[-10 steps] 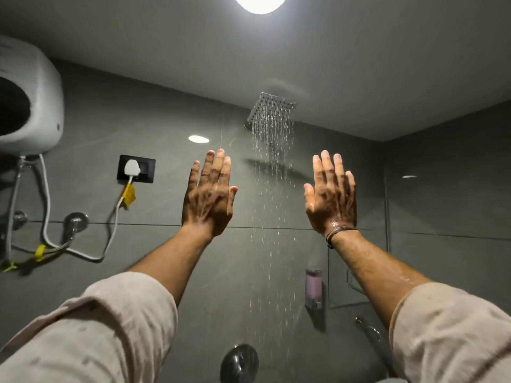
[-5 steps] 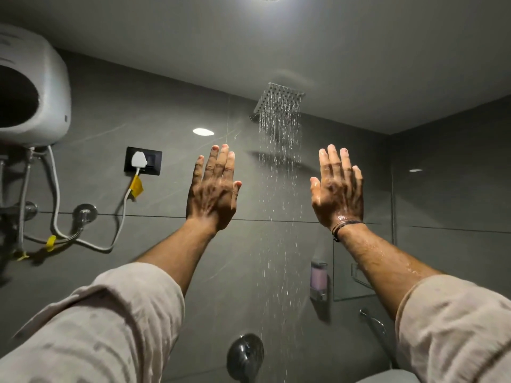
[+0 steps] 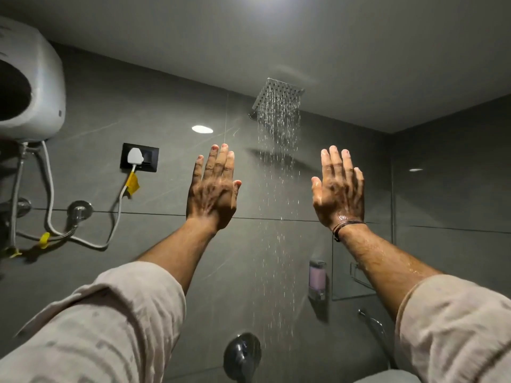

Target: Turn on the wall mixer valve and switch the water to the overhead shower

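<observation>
A square chrome overhead shower (image 3: 279, 95) hangs below the ceiling, and water streams down from it between my hands. My left hand (image 3: 213, 189) is raised flat, fingers together, holding nothing, left of the falling water. Right of the stream, my right hand (image 3: 338, 189) is also raised flat and wet, with a dark band on the wrist. The round chrome wall mixer valve (image 3: 242, 355) sits low on the grey tiled wall, well below both hands, untouched.
A white water heater (image 3: 30, 87) hangs at top left with hoses and a cable running to a black wall socket (image 3: 139, 157). A soap dispenser (image 3: 317, 279) and a glass shelf (image 3: 356, 275) are on the right. A chrome hose (image 3: 373, 324) hangs lower right.
The view has tilted slightly downward, so the ceiling light has left the frame and the mixer valve shows more. Both hands stay raised and flat; water keeps falling.
</observation>
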